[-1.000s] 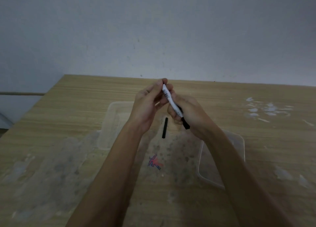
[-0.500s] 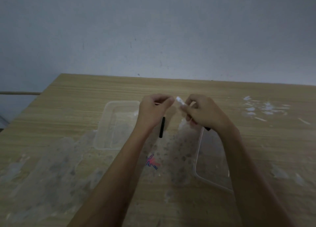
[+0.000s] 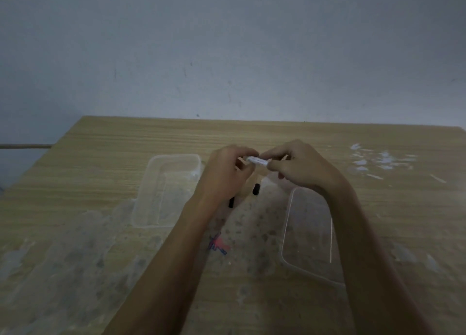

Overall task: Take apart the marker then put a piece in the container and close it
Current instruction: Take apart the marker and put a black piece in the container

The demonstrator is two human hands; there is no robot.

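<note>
Both hands meet above the middle of the wooden table (image 3: 277, 135). My left hand (image 3: 225, 175) and my right hand (image 3: 301, 169) each pinch one end of the white marker barrel (image 3: 257, 160), which lies almost level between them. On the table below the hands lies a short black piece (image 3: 256, 189). A second black end (image 3: 230, 204) shows at the edge of my left wrist; I cannot tell whether the two belong together. The clear plastic container (image 3: 174, 156) stands open to the left. Its clear lid (image 3: 287, 233) lies flat to the right, partly under my right forearm.
A small red and blue scribble (image 3: 218, 245) marks the table between my forearms. White flecks (image 3: 378, 159) dot the far right of the top. A grey wall rises behind the table's far edge. The table's left edge runs diagonally.
The marker barrel went from a steep slant, held close in both hands, to nearly level between the fingertips. Its black end in my right hand no longer shows. The view shifted slightly.
</note>
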